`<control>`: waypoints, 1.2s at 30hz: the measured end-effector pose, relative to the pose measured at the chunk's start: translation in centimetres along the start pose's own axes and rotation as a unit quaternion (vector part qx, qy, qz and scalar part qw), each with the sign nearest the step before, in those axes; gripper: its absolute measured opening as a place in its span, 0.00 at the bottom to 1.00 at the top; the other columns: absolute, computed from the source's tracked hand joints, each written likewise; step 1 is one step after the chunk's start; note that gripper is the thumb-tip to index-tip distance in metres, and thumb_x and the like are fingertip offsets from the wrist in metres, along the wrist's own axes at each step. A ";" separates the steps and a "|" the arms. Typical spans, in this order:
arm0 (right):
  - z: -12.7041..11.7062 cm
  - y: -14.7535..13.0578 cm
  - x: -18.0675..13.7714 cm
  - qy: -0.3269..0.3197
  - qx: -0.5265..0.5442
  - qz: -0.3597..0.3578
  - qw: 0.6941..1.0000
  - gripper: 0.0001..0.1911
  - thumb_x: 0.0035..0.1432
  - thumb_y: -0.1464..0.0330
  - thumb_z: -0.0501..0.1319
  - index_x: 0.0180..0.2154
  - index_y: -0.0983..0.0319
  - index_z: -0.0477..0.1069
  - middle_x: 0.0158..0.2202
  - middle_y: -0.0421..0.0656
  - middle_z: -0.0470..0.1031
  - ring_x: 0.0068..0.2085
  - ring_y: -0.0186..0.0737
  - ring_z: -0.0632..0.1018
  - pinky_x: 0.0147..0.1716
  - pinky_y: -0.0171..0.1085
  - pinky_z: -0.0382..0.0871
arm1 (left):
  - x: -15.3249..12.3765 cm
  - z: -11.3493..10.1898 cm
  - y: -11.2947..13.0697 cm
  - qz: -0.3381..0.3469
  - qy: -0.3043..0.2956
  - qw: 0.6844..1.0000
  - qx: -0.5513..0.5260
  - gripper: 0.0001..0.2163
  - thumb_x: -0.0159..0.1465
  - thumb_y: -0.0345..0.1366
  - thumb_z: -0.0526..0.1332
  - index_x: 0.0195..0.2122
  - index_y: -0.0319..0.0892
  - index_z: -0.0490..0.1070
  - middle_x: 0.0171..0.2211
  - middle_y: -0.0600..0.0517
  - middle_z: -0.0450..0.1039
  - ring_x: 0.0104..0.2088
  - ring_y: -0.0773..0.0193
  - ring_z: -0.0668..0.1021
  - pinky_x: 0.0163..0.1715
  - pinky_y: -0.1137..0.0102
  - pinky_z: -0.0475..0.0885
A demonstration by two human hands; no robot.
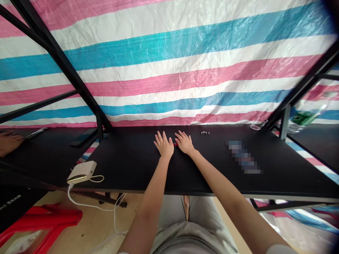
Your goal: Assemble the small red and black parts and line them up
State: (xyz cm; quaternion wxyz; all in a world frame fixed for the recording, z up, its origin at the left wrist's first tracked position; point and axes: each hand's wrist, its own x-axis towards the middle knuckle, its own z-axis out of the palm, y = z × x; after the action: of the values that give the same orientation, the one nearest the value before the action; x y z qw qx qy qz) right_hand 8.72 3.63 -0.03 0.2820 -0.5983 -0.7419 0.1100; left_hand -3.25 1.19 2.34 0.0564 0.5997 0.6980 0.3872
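My left hand [164, 145] lies flat on the black table [132, 165], fingers stretched out and slightly apart. Right beside it, my right hand [184, 142] also rests palm down with its fingers spread. A small red object [175, 144] shows in the gap between the two hands, mostly hidden by them. Neither hand grips anything. A short row of small metal pieces [204, 133] lies on the table to the right of my right hand.
A white power bank [82, 171] with a cable sits at the table's front left corner. A clear glass [258, 124] stands at the back right. Another person's hand [9, 141] rests on the neighbouring table at left. A red stool [45, 218] is below.
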 end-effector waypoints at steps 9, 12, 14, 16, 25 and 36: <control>1.7 0.2 0.6 -0.031 -0.020 -0.007 0.999 0.21 0.63 0.59 0.44 0.55 0.54 0.61 0.61 0.43 0.56 0.61 0.46 0.55 0.57 0.58 0.43 | 1.5 1.2 -3.2 0.004 -0.111 0.988 0.105 0.23 0.62 0.44 0.47 0.57 0.43 0.59 0.62 0.42 0.50 0.62 0.48 0.51 0.56 0.44 0.43; 1.5 0.1 0.6 -0.023 -0.012 -0.006 1.000 0.21 0.63 0.59 0.44 0.54 0.53 0.61 0.61 0.42 0.56 0.61 0.46 0.55 0.57 0.58 0.44 | 1.3 1.1 -3.0 0.009 -0.105 0.989 0.105 0.23 0.63 0.44 0.47 0.57 0.43 0.59 0.62 0.42 0.50 0.62 0.48 0.51 0.57 0.44 0.43; 1.2 0.0 0.5 -0.010 0.005 -0.004 1.000 0.20 0.63 0.60 0.44 0.54 0.53 0.62 0.60 0.42 0.56 0.61 0.46 0.56 0.57 0.58 0.46 | 1.3 1.0 -2.9 0.013 -0.096 0.991 0.091 0.23 0.63 0.44 0.47 0.57 0.43 0.58 0.62 0.42 0.50 0.63 0.49 0.50 0.57 0.44 0.43; 0.6 -0.2 0.4 0.018 0.032 -0.001 0.999 0.20 0.63 0.60 0.43 0.53 0.53 0.63 0.60 0.42 0.57 0.61 0.45 0.57 0.56 0.57 0.48 | 1.5 0.8 -2.9 0.012 -0.075 0.995 0.061 0.22 0.63 0.44 0.46 0.58 0.44 0.57 0.62 0.44 0.50 0.63 0.50 0.51 0.56 0.43 0.43; -2.8 1.1 -1.7 0.247 0.175 0.022 0.953 0.23 0.63 0.61 0.40 0.51 0.62 0.66 0.53 0.49 0.66 0.55 0.41 0.65 0.54 0.45 0.59 | 2.1 0.3 -3.2 -0.038 0.043 0.992 -0.116 0.18 0.64 0.36 0.46 0.54 0.43 0.61 0.56 0.44 0.62 0.60 0.57 0.60 0.59 0.55 0.50; -2.7 2.5 -2.8 0.251 0.166 0.025 0.953 0.18 0.60 0.63 0.46 0.45 0.62 0.69 0.46 0.49 0.71 0.49 0.41 0.70 0.51 0.44 0.62 | 1.2 0.0 -3.4 0.028 0.073 0.986 -0.149 0.15 0.63 0.35 0.47 0.46 0.40 0.66 0.48 0.43 0.68 0.52 0.58 0.68 0.54 0.61 0.60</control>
State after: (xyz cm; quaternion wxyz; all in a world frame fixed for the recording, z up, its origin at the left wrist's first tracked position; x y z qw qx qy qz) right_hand 12.59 1.11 0.08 0.5517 -0.5700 -0.6029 0.0851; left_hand -6.25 2.32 0.76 0.0834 0.5739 0.6178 0.5310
